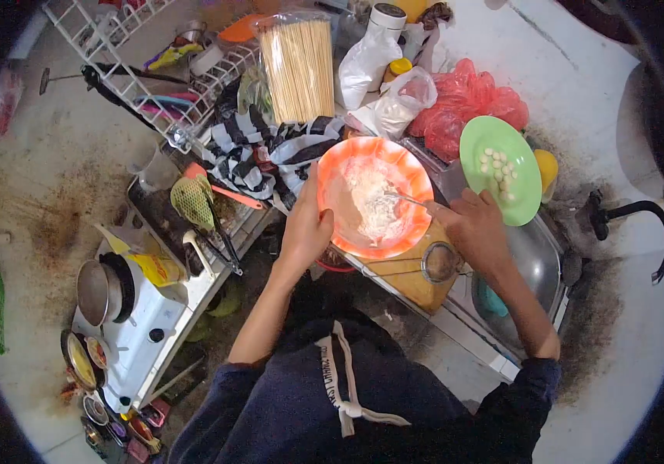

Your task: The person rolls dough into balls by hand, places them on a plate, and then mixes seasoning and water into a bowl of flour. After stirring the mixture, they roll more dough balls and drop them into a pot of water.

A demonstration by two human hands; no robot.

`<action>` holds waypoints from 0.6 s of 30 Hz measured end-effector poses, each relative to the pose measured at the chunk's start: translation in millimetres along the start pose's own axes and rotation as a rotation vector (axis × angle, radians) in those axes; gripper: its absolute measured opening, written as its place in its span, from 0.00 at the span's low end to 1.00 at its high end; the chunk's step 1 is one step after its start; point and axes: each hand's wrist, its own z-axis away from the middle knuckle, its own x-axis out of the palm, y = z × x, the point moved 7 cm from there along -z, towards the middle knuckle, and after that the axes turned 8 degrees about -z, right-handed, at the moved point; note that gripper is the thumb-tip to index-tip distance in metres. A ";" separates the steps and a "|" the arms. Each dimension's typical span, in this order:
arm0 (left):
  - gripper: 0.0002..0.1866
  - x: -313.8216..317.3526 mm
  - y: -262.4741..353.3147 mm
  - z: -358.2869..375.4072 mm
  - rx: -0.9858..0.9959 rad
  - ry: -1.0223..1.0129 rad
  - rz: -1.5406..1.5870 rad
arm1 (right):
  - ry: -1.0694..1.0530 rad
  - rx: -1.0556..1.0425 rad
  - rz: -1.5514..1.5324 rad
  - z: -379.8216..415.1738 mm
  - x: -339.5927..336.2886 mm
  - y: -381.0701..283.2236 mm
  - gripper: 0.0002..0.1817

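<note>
An orange bowl with a wavy rim (pixel 330 174) holds a white, floury mixture (pixel 374 205), partly clumped. My left hand (pixel 306 230) grips the bowl's left side, thumb over the rim and fingers hidden behind it. In my closed right hand (pixel 473 230) is the handle of a metal spoon (pixel 411 199), reaching over the bowl's right rim. Its tip sits in the mixture and is hard to make out. Close to the right hand, a green plate (pixel 519 155) carries several small, pale, round pieces (pixel 500 172).
Below the bowl, a small strainer (pixel 440 261) lies on a wooden board (pixel 405 282), beside a metal sink (pixel 529 263) with a black tap (pixel 641 209). Behind are bundled skewers (pixel 297 69), red plastic bags (pixel 467 108) and a dish rack (pixel 108 58). A stove (pixel 154 309) stands left.
</note>
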 end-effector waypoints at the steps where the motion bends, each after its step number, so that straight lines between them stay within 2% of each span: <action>1: 0.39 -1.1 2.0 3.2 -0.011 -0.003 -0.014 | -0.065 0.050 -0.019 8.0 7.1 0.5 0.15; 7: 0.39 -0.9 1.0 -0.5 0.007 -0.009 -0.015 | -0.002 0.246 -0.108 21.9 -1.5 9.1 0.14; 11: 0.39 -0.7 0.8 -0.4 -0.026 -0.024 0.017 | 0.085 0.313 -0.001 3.9 -5.3 21.1 0.10; 13: 0.39 -0.6 0.4 -1.5 -0.006 -0.001 0.013 | -0.102 0.214 -0.015 1.6 39.8 21.2 0.06; 17: 0.38 -1.6 2.3 -1.3 -0.083 -0.014 0.061 | -0.084 0.272 -0.239 -17.6 49.7 -2.2 0.06; 18: 0.38 -3.6 5.5 -1.4 -0.075 -0.012 0.066 | 0.009 0.209 -0.340 -17.9 42.2 -9.5 0.05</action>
